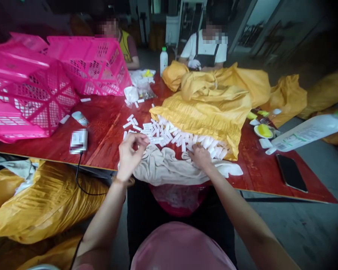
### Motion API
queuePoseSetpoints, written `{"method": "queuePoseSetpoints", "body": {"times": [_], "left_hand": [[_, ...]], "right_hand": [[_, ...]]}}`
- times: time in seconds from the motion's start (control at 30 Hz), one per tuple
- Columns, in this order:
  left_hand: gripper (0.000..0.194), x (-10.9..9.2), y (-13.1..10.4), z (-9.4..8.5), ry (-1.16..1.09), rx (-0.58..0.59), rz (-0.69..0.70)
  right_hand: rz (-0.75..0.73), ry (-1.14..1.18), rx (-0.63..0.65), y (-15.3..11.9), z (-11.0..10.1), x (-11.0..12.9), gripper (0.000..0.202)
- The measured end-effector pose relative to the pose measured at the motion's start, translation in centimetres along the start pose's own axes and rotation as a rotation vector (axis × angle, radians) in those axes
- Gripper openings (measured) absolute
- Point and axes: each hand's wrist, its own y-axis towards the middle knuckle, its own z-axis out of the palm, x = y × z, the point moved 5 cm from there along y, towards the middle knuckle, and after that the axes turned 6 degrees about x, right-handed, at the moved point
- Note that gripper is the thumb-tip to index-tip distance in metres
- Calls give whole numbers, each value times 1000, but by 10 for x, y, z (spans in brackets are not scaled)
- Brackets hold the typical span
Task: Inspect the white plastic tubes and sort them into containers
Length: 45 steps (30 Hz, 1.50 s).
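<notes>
Many small white tube-like pieces (183,141) lie heaped at the mouth of a yellow woven sack (208,112) on the table. My left hand (132,153) is over the left edge of the heap, its thumb and fingers curled together in a pinch. One white piece (157,140) is right at its fingertips; I cannot tell whether it is gripped. My right hand (202,156) reaches to the front of the heap, fingers bent down and closed, with the tips hidden. Under both hands, a crumpled light grey cloth (163,168) lies along the table's near edge.
Pink plastic baskets (92,67) stand at left on the red table (101,120). A small white device (79,141) with a cable, a phone (291,173) and a white bottle (310,132) lie around. Two people sit opposite. A red tub (177,200) is below the edge.
</notes>
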Motion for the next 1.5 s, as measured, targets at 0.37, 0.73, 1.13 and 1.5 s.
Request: {"method": "queuePoseSetpoints", "body": {"times": [0.37, 0.73, 1.13, 1.5], "left_hand": [[12, 148, 89, -9, 449, 45, -344], [25, -4, -22, 19, -108, 152, 25], [25, -63, -92, 75, -666, 353, -269], [13, -100, -118, 76, -39, 539, 161]], "right_hand": [[-23, 376, -52, -40, -10, -61, 38], [-366, 1091, 142, -103, -9, 22, 29], [-423, 1254, 174, -147, -15, 39, 22], [-529, 763, -118, -165, -23, 41, 17]]}}
